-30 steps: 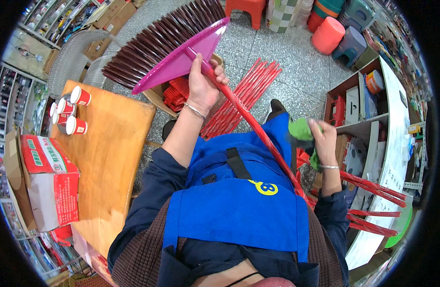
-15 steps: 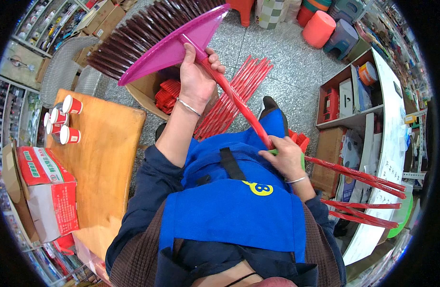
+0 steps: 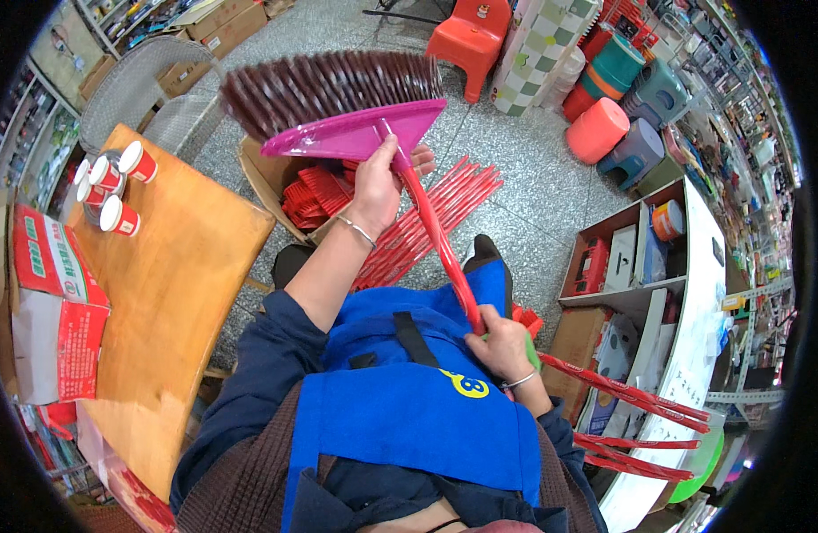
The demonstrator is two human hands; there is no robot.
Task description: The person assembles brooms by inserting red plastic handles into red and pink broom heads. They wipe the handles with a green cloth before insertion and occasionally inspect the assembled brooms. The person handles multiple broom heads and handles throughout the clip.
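A broom (image 3: 355,131) with a magenta head and dark brown bristles is held slantwise in front of me, its bristles pointing away. My left hand (image 3: 378,188) grips it where the red handle (image 3: 437,233) meets the head, thumb on top and some fingers loosely extended. Lower down, my right hand (image 3: 505,345) is closed round the handle's near end. A green thing (image 3: 532,352), mostly hidden, shows beside that hand. On the floor beyond my lap lies a bundle of red sticks (image 3: 440,213). More red sticks (image 3: 626,391) stick out at my right side.
Left of me stands a wooden table (image 3: 187,258) with several paper cups (image 3: 120,216) and a red-white carton (image 3: 58,302). An open cardboard box (image 3: 259,185) holds red plastic pieces (image 3: 311,197). White shelving (image 3: 684,302) is at right; a red-orange stool (image 3: 469,44) and stacked stools stand farther off.
The broom has turned clockwise, so its head lies flatter and its handle runs steeper. Both hands keep hold of it. The whole view has also shifted.
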